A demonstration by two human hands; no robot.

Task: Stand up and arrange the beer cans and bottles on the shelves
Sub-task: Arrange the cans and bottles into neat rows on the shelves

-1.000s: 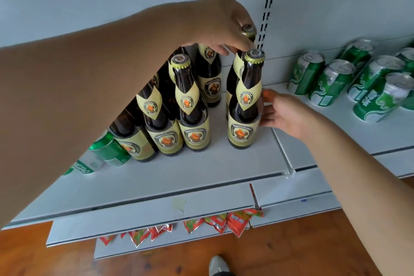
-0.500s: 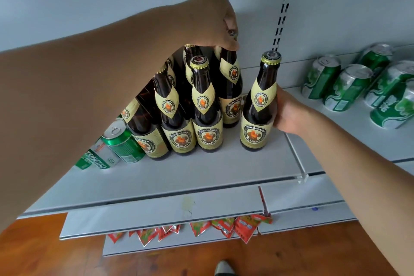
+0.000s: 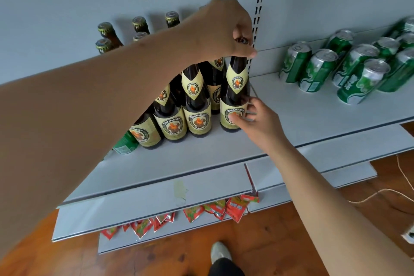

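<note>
Several brown beer bottles with cream labels stand upright in rows on the grey shelf. The rightmost front bottle has my left hand closed over its cap and neck from above. My right hand grips the same bottle's lower label from the right. Two more front bottles stand just left of it. More bottle caps show behind my left forearm. Several green beer cans lie or lean on the right shelf section.
A green can stands at the left, half hidden by my forearm. A slotted upright divides the two shelf bays. Red snack packets hang under a lower shelf. A cable and my shoe are on the wooden floor.
The bottle has shifted left against the row, held by my right hand. My left hand moved from a back bottle onto this bottle's cap.
</note>
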